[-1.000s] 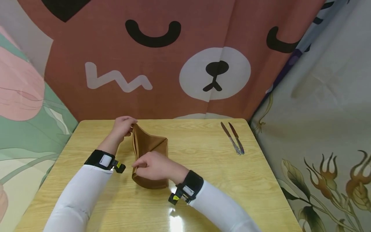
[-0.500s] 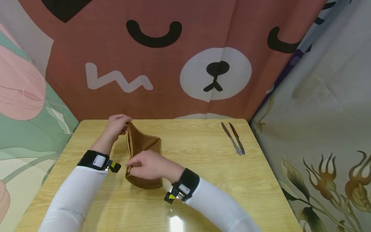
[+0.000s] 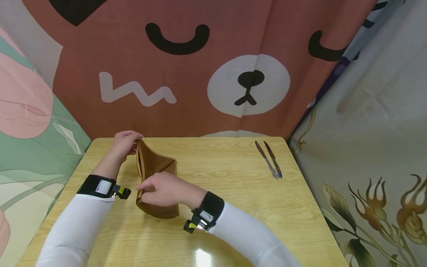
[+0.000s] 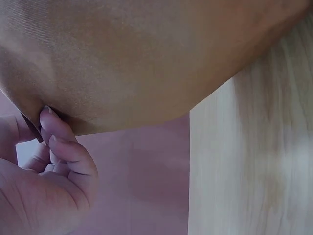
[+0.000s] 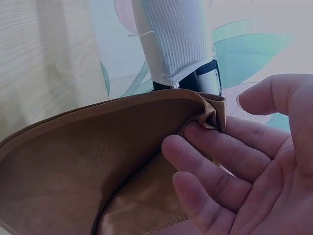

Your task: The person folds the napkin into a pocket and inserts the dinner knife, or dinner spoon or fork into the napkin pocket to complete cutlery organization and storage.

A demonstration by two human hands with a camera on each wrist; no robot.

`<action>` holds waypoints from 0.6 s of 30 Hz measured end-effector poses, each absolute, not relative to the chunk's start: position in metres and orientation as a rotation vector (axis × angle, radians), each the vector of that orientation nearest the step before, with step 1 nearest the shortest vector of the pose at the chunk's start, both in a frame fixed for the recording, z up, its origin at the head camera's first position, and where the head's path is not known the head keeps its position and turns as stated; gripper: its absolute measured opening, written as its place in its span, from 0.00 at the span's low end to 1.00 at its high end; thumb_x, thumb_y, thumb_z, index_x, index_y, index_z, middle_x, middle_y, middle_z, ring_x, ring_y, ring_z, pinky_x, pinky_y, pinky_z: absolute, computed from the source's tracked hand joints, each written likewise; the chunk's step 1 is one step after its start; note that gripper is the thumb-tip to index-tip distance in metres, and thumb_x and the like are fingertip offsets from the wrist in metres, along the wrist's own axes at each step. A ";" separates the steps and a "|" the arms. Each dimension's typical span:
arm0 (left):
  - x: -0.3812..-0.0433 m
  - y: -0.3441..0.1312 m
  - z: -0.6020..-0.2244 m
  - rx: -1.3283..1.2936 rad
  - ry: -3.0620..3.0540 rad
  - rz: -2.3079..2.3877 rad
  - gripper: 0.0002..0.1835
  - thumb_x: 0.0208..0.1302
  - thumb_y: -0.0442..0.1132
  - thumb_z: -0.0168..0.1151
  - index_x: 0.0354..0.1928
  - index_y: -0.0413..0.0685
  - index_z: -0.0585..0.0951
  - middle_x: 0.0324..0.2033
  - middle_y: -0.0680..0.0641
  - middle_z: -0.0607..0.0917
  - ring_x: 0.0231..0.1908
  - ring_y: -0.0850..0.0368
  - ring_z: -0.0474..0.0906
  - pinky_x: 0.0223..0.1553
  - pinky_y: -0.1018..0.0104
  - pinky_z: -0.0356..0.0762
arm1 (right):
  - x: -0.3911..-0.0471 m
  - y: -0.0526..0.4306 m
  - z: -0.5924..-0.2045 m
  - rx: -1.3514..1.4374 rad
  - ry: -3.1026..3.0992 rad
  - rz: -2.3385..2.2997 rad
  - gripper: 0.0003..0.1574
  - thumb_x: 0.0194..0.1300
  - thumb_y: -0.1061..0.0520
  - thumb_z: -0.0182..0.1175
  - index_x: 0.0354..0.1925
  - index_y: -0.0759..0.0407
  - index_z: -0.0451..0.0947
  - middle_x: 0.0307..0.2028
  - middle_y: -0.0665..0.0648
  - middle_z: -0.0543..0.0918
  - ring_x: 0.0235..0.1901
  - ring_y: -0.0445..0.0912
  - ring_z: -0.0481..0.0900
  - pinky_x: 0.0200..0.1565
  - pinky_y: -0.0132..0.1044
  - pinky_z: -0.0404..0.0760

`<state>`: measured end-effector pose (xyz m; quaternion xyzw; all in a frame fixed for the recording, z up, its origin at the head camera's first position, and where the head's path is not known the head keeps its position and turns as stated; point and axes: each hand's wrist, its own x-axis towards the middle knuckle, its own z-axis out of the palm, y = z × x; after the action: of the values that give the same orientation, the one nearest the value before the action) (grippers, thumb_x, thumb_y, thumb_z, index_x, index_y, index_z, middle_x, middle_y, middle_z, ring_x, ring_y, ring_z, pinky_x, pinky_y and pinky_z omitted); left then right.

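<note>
A brown leather-like bag [image 3: 160, 159] stands on the table with its mouth spread, inner folds showing. My left hand [image 3: 124, 144] pinches its far left top corner between thumb and fingertips, plain in the left wrist view, where the bag's brown side [image 4: 137, 63] fills the top. At the near left rim is my right hand [image 3: 163, 189]. In the right wrist view that hand [image 5: 244, 166] holds the gathered corner between two fingers, one inside the fold and one behind it. The thumb stands apart from the corner, and the other fingers are loosely bent.
Two metal knives [image 3: 268, 159] lie side by side at the back right of the wooden table [image 3: 227, 185]. A curtain with a bear face [image 3: 186, 92] hangs right behind the far edge, and a floral curtain [image 3: 367, 148] hangs on the right.
Both hands have moved left across the table together with the brown bag, the left hand also slightly back. Their hold on it looks the same. The knives have not moved.
</note>
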<state>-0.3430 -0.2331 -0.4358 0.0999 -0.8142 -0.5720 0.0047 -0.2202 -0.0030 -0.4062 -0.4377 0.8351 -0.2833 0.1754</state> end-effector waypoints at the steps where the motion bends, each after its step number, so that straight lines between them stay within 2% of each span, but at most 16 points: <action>1: -0.342 -0.235 -0.435 0.306 -2.547 -1.793 0.19 0.69 0.52 0.55 0.46 0.44 0.82 0.30 0.52 0.80 0.24 0.59 0.78 0.29 0.62 0.80 | -0.220 -0.004 -0.405 -1.239 2.367 -0.799 0.23 0.67 0.46 0.53 0.60 0.39 0.78 0.47 0.34 0.82 0.29 0.28 0.73 0.44 0.18 0.70; 5: -0.339 -0.241 -0.430 0.269 -2.536 -1.795 0.17 0.70 0.53 0.54 0.43 0.47 0.83 0.29 0.52 0.80 0.25 0.60 0.79 0.28 0.61 0.81 | -0.219 -0.009 -0.402 -1.244 2.362 -0.791 0.23 0.68 0.46 0.53 0.60 0.39 0.77 0.52 0.33 0.80 0.40 0.24 0.74 0.46 0.18 0.69; 8: -0.336 -0.245 -0.426 0.248 -2.511 -1.798 0.16 0.69 0.52 0.55 0.41 0.49 0.84 0.27 0.53 0.80 0.24 0.61 0.78 0.27 0.61 0.80 | -0.219 -0.011 -0.399 -1.266 2.349 -0.801 0.24 0.68 0.46 0.53 0.61 0.39 0.77 0.53 0.34 0.79 0.42 0.24 0.74 0.47 0.18 0.69; 13: -0.331 -0.250 -0.416 0.253 -2.488 -1.758 0.17 0.69 0.54 0.56 0.39 0.49 0.84 0.25 0.54 0.79 0.24 0.60 0.78 0.26 0.63 0.80 | -0.218 -0.015 -0.394 -1.290 2.312 -0.818 0.25 0.69 0.46 0.53 0.63 0.41 0.75 0.55 0.35 0.79 0.43 0.22 0.74 0.45 0.17 0.70; 18: -0.328 -0.253 -0.406 0.254 -2.521 -1.680 0.22 0.69 0.56 0.52 0.43 0.44 0.83 0.27 0.53 0.78 0.27 0.58 0.78 0.27 0.63 0.80 | -0.217 -0.019 -0.391 -1.285 2.291 -0.826 0.26 0.69 0.45 0.53 0.64 0.39 0.73 0.56 0.37 0.78 0.37 0.24 0.76 0.39 0.20 0.72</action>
<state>-0.3284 -0.2531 -0.4063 0.0834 -0.8282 -0.5519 0.0505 -0.2166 -0.0193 -0.3907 -0.4580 0.8164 -0.2942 0.1926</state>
